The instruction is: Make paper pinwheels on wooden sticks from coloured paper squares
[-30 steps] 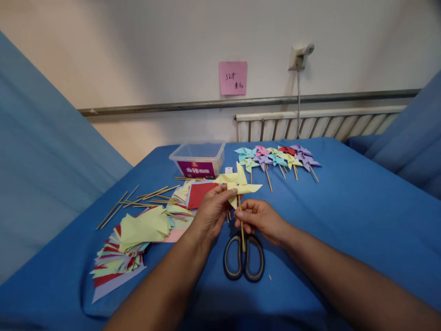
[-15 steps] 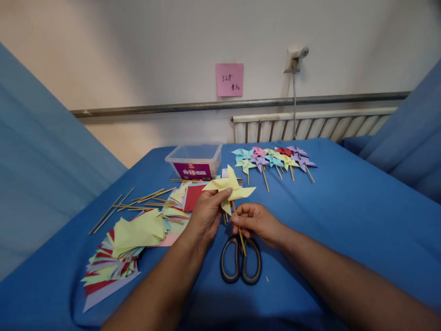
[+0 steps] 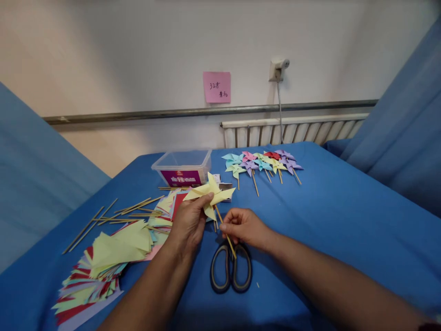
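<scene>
Pinched at its centre by my left hand (image 3: 189, 220) is a pale yellow paper pinwheel (image 3: 220, 196), its blades spread out. A thin wooden stick (image 3: 230, 244) slants down from it toward me. My right hand (image 3: 243, 226) has thumb and fingertips closed at this stick, a little below the blades. Under the stick's lower end lie scissors with dark handles (image 3: 220, 287); their blades are hidden behind my hands. A small open box (image 3: 226, 186) sits just behind the pinwheel, partly covered by it.
Fanned coloured paper sheets (image 3: 120, 248) and loose wooden sticks (image 3: 86, 230) lie at the left. A clear plastic tub (image 3: 182, 161) with a purple label stands at the back. Several pinwheels on sticks (image 3: 263, 164) lie in rows right of it on the blue tablecloth (image 3: 344, 230).
The view has shifted, so everything appears further left and slightly lower. Both hands keep the same hold on the pinwheel and its stick.
</scene>
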Demonstrator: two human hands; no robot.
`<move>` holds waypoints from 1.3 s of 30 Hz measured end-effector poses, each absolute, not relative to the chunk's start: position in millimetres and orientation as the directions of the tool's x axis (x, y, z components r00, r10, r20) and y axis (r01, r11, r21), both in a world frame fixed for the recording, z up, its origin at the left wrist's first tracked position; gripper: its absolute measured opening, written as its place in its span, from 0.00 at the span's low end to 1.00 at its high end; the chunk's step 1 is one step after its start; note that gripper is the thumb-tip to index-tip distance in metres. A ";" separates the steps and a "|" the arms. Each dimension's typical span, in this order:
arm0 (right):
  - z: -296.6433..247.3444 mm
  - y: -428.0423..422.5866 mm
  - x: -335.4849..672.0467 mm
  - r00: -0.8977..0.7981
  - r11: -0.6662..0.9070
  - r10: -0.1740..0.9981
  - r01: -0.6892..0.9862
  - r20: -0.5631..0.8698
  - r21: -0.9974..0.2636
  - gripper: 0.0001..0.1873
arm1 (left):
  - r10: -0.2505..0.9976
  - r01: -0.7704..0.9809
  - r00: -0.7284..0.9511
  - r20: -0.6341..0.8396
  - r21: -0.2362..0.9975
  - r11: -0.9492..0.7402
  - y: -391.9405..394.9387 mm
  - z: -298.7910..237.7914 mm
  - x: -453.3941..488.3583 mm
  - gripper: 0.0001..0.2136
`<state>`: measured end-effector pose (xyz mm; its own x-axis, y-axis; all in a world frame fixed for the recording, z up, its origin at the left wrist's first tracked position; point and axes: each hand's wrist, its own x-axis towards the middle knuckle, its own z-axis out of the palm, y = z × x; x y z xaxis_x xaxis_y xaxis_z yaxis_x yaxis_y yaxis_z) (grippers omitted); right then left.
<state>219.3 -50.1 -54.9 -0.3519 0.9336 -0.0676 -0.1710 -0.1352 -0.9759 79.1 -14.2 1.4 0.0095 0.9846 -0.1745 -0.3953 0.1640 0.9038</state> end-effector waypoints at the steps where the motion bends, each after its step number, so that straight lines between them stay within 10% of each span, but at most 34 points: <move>1: -56.0 -49.8 218.9 -0.327 -0.116 0.943 -0.157 -0.059 -0.981 0.18 | 0.985 -0.397 0.010 -0.171 0.904 0.161 -13.4 0.6 78.8 0.10; 10: -58.7 -34.2 233.3 -0.098 0.016 0.995 -0.107 0.027 -0.994 0.17 | 0.962 -0.381 0.155 -0.224 0.885 0.268 -13.7 -0.2 79.7 0.15; 20: -82.4 33.9 271.0 0.278 -0.146 0.960 0.428 -0.023 -0.892 0.19 | 0.960 -0.379 0.058 -0.275 0.883 0.276 -8.5 -5.6 74.9 0.10; 39: -62.9 37.2 260.5 0.242 -0.247 0.968 0.852 -0.072 -0.463 0.14 | 0.947 -0.308 0.158 -0.280 0.897 0.316 -16.9 -7.3 77.1 0.06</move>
